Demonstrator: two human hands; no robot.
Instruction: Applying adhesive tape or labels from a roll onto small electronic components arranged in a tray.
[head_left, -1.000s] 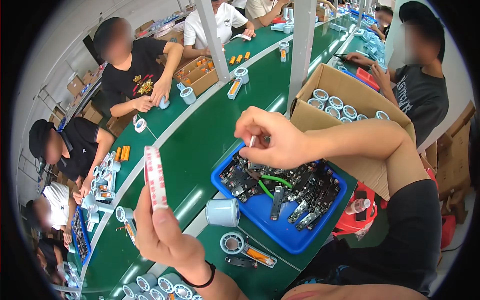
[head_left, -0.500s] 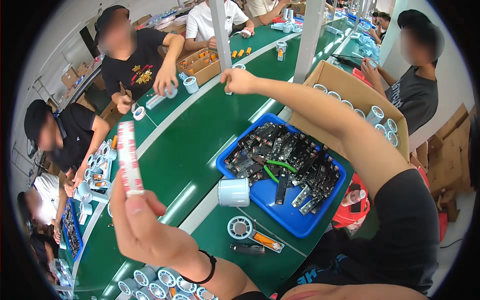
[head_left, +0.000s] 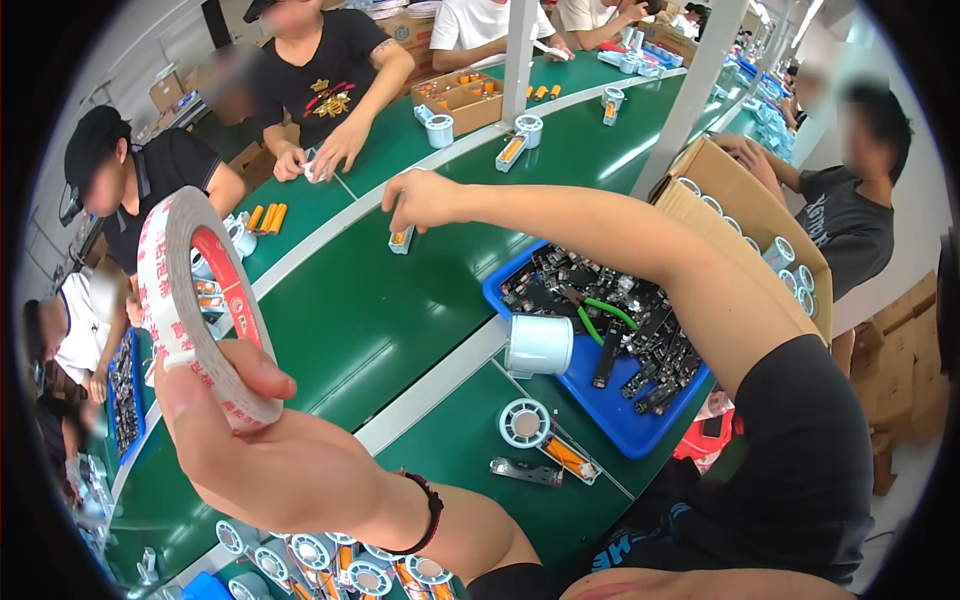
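Note:
My left hand [head_left: 265, 445] holds up a roll of white tape with red print [head_left: 195, 305], thumb pressed on its lower rim. My right arm stretches far out over the green belt [head_left: 340, 320], and my right hand [head_left: 425, 198] has its fingertips on a small pale part with an orange core [head_left: 401, 239] that stands on the belt. Below my right arm a blue tray [head_left: 610, 405] holds several black circuit boards and green-handled cutters [head_left: 600, 312].
A pale blue tape roll [head_left: 538, 345] lies at the tray's left edge, an empty spool [head_left: 526, 423] and a small orange part [head_left: 568, 457] near me. An open cardboard box [head_left: 745, 205] of rolls stands right. Several other people work along the belt's far and left sides.
My right hand left the blue tray and reached far forward, down onto the belt with the small part. My left hand turned the tape roll so its round face shows.

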